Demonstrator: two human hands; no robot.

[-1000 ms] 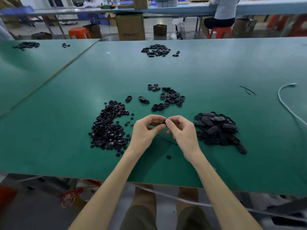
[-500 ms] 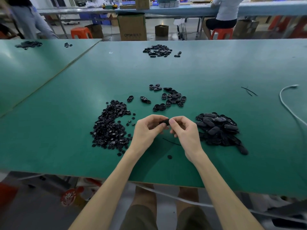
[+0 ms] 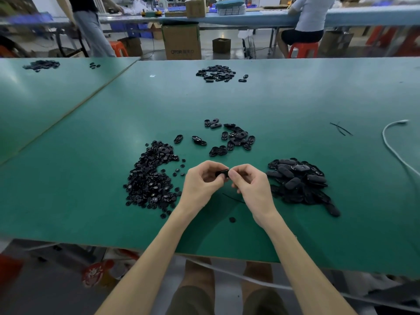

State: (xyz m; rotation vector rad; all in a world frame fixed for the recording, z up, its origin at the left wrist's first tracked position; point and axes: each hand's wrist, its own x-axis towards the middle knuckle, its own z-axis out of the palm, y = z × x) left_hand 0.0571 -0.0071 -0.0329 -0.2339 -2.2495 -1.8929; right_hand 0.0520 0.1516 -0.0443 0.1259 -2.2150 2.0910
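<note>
Between the thumbs and forefingers of both hands, just above the green table (image 3: 91,189), sits a small black oval part (image 3: 221,173). The left hand (image 3: 200,184) pinches its left end and the right hand (image 3: 252,188) its right end, the other fingers curled under. Fingertips cover most of it, so whether a round insert is already seated is hard to tell.

The main risk is a slip. Uneven pressing could pop the part out of the pinch, and it would be lost among its likes in the heap of small round pieces (image 3: 150,178) just left of the left hand or the heap of oval shells (image 3: 300,181) just right of the right hand. Falling toward the person, it could roll off the near edge (image 3: 216,252) below the wrists. A thin black strand (image 3: 234,198) under the hands could snag a lowered wrist.

Open room lies beneath and ahead of the hands, up to the scattered ovals (image 3: 234,138) beyond the fingertips. To either side the heaps hem them in.
</note>
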